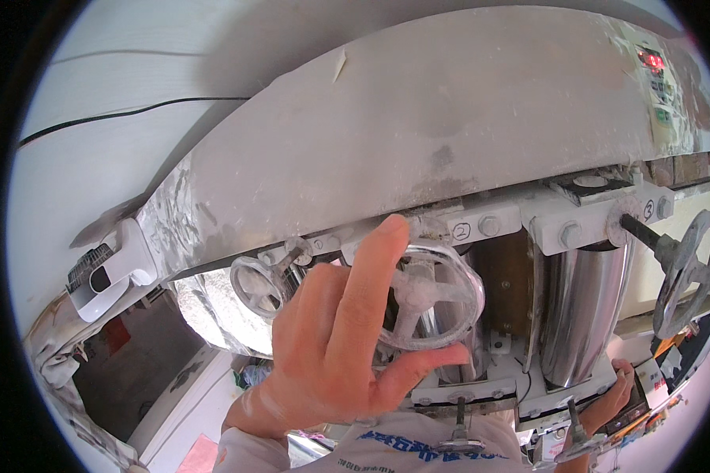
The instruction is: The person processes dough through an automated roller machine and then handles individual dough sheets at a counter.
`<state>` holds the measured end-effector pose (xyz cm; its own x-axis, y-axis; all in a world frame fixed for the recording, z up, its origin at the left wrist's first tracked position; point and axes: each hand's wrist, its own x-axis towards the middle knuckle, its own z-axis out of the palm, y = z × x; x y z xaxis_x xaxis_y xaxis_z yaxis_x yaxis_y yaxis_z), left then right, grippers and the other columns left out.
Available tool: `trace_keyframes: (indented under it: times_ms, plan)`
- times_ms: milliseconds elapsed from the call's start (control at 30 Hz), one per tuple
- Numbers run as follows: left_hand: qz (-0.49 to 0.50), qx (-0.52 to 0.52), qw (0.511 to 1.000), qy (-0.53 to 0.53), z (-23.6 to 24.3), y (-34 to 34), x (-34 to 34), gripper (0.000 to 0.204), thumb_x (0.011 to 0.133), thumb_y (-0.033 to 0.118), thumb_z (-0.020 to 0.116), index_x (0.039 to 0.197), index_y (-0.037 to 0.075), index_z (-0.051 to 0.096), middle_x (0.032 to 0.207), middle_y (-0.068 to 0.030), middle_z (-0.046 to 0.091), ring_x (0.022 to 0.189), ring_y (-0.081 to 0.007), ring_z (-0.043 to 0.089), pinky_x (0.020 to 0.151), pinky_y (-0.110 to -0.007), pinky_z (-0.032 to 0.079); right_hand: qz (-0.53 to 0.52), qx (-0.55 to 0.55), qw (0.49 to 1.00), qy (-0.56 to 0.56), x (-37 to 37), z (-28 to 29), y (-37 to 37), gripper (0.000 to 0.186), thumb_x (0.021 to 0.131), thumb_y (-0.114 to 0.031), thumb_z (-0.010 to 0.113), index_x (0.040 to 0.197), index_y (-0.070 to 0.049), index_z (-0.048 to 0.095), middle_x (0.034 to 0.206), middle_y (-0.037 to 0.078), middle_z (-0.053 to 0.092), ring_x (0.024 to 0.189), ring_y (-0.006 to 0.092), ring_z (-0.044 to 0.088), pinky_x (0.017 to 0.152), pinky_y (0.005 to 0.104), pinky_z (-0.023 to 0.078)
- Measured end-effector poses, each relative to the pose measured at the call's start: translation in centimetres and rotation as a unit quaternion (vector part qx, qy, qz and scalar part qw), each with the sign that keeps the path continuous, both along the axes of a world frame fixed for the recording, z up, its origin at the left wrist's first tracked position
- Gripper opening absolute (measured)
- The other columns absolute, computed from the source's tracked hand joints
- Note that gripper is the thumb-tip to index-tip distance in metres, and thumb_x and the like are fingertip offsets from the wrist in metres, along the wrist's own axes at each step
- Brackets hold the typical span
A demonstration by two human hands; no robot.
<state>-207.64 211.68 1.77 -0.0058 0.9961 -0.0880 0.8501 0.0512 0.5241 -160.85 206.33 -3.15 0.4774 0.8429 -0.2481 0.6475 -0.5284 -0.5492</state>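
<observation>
A grey metal handwheel [475, 303] with spokes stands at the middle of a machine. My left hand [323, 355] is at its left side, index finger across the upper rim and thumb along the lower rim, with the other fingers bent. At the lower right, my right hand [619, 386] is beside the end of a white lower crossbar [560, 400]; its fingers are partly hidden, so their grip does not show. Two shiny metal rollers [580, 315] run below the white bolted upper bar [489, 225].
A smaller handwheel [256, 288] is on the left and another handwheel [690, 272] on the right. Further handwheels, one at the bottom [460, 445], stick out below. A wide dusty grey cover [418, 102] fills the top, with a lit control panel [656, 79]. A white bracket [114, 272] stands at left.
</observation>
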Motion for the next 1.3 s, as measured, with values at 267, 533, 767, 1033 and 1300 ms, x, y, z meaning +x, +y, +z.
trace_keyframes:
  times_ms: [267, 533, 767, 1033, 1300]
  plan:
    - [0.02, -0.002, 1.0, 0.003, 0.0, -0.3, 0.7, 0.116, 0.072, 0.069, 0.087, 0.14, -0.016, 0.049, 0.114, -0.0247, 0.064, 0.093, -0.0297, 0.068, 0.072, -0.036, 0.058, -0.036, -0.005, 0.999, -0.004, -0.8, 0.1, 0.1, 0.031, 0.101, -0.024, 0.043, 0.097, 0.0, 0.062, 0.095, 0.007, 0.057, 0.092, 0.0194, 0.053, 0.09, 0.0327, 0.042]
    - [0.023, -0.015, 0.999, 0.022, -0.1, -0.8, 1.1, 0.116, 0.072, 0.066, 0.088, 0.142, -0.017, 0.046, 0.132, -0.0318, 0.058, 0.114, -0.0402, 0.068, 0.089, -0.043, 0.059, -0.002, -0.01, 1.0, 0.014, -0.3, 0.2, 0.0, 0.031, 0.102, -0.024, 0.042, 0.098, -0.001, 0.061, 0.097, 0.008, 0.059, 0.094, 0.02, 0.055, 0.093, 0.0332, 0.043]
    - [0.027, -0.023, 0.999, 0.019, -0.1, -1.2, 1.2, 0.117, 0.073, 0.064, 0.089, 0.145, -0.016, 0.044, 0.138, -0.0327, 0.055, 0.119, -0.042, 0.065, 0.095, -0.045, 0.058, -0.021, -0.011, 1.0, 0.013, 0.2, 0.1, -0.1, 0.031, 0.102, -0.024, 0.043, 0.097, 0.0, 0.061, 0.097, 0.008, 0.062, 0.091, 0.0211, 0.056, 0.09, 0.0348, 0.045]
    - [0.032, -0.028, 0.999, -0.012, -0.2, -1.3, 1.4, 0.12, 0.074, 0.06, 0.09, 0.149, -0.016, 0.035, 0.141, -0.0323, 0.049, 0.119, -0.0404, 0.065, 0.091, -0.042, 0.059, -0.018, -0.013, 1.0, 0.005, -0.2, 0.2, 0.0, 0.031, 0.103, -0.024, 0.042, 0.097, 0.0, 0.061, 0.097, 0.009, 0.06, 0.091, 0.0207, 0.055, 0.091, 0.0337, 0.044]
    - [0.031, -0.057, 0.998, -0.017, 0.3, -1.0, 1.4, 0.121, 0.075, 0.059, 0.09, 0.15, -0.014, 0.032, 0.139, -0.0322, 0.048, 0.115, -0.0399, 0.066, 0.085, -0.041, 0.06, -0.05, -0.004, 0.998, 0.029, -0.6, 0.1, 0.0, 0.029, 0.102, -0.021, 0.041, 0.097, -0.001, 0.061, 0.097, 0.008, 0.06, 0.09, 0.0193, 0.055, 0.089, 0.0326, 0.044]
